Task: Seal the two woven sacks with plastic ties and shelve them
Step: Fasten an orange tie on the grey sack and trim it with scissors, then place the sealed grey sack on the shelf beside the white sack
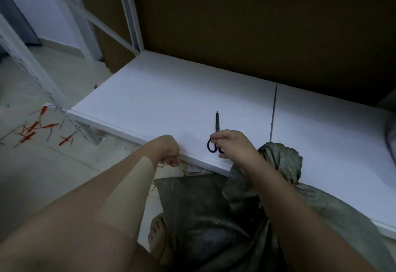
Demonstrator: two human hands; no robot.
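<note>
Right hand [231, 143] grips the loops of the black scissors [216, 130], blades flat on the low white shelf [171, 100], probably ready to trim a tie. The left hand [167, 150] curls at the shelf lip, and I cannot tell if it holds anything. 1 woven sack [203, 218] slumps on the floor against the shelf front, the 2nd sack [282, 160] lies neck-bunched on the shelf, brown board [257, 25] behind, red plastic ties [32, 126] littering pale tiles to the left.
</note>
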